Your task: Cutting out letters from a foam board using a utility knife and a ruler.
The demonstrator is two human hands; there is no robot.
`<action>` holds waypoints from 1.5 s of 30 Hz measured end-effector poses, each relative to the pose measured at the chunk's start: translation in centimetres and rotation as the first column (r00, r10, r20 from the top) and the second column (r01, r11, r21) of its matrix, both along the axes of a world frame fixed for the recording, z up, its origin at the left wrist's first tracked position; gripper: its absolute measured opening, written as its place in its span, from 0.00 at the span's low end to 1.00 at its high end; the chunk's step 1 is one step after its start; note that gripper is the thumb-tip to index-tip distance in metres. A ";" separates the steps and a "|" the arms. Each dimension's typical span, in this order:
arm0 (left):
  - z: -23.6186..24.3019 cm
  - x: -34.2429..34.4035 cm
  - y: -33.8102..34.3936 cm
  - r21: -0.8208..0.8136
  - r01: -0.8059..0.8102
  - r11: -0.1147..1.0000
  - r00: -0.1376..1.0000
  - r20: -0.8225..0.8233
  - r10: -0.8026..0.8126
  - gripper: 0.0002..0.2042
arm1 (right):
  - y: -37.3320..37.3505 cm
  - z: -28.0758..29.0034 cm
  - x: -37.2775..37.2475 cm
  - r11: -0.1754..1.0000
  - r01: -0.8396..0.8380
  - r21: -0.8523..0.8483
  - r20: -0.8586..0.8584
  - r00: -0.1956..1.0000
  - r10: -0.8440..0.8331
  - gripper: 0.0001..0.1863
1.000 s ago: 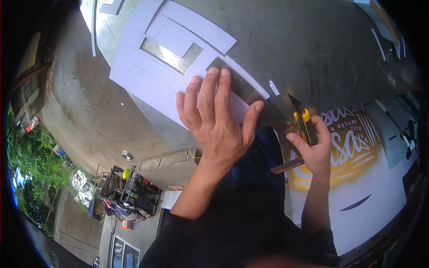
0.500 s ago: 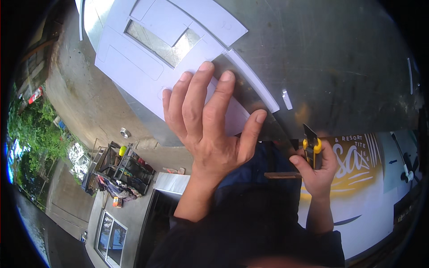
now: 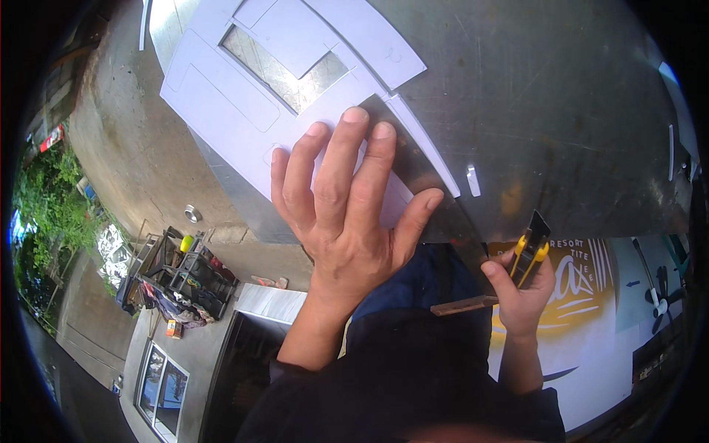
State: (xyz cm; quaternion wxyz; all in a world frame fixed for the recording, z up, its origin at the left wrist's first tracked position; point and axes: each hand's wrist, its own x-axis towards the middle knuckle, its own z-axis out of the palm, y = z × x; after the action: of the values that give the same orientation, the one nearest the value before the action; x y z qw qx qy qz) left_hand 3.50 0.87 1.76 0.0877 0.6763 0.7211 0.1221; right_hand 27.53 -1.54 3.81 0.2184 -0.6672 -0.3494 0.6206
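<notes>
My left hand [image 3: 343, 199] lies spread and open, pressing on a white sheet [image 3: 221, 92] with cut-out openings and pencil lines. Its fingertips also rest on a dark metal carpenter's square [image 3: 421, 166], laid slantwise along the sheet. A rusty short leg [image 3: 464, 306] of the square sticks out past the table edge. In my right hand [image 3: 524, 292] is a yellow and black utility knife [image 3: 529, 255], blade up and clear of the sheet. That hand's thumb touches the square's near end. A narrow white strip [image 3: 425, 144] lies along the square's right side.
Under the sheet is a scratched grey metal tabletop [image 3: 561, 111]. A small white scrap [image 3: 473, 180] lies on it, and a thin strip [image 3: 671, 151] lies at far right. Below right is a printed white and yellow panel [image 3: 591, 325]. A cluttered rack [image 3: 196, 273] stands at lower left.
The knife has tilted to the right and moved slightly right in my right hand. My left hand keeps its place on the sheet and square. The whole view has shifted a little.
</notes>
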 end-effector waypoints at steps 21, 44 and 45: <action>0.0 -0.2 -0.1 -0.020 0.012 1.000 1.000 -0.006 -0.012 0.33 | -0.7 -0.4 0.1 1.000 0.012 0.007 -0.060 0.998 -0.011 0.17; -0.7 -0.3 0.6 0.058 0.069 0.996 0.998 -0.005 -0.069 0.30 | -1.0 -0.5 -0.2 1.000 0.006 0.014 -0.079 0.997 -0.005 0.16; -0.7 -0.3 0.7 0.050 0.063 0.997 0.998 -0.005 -0.063 0.30 | -1.1 -0.6 -0.1 1.000 0.001 0.006 -0.080 0.997 0.000 0.16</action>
State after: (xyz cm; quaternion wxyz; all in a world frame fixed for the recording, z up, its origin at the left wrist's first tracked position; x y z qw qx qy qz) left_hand 3.16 1.56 1.08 0.0733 0.7009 0.6963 0.1360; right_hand 27.44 -2.66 3.22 0.2341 -0.6414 -0.3420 0.6456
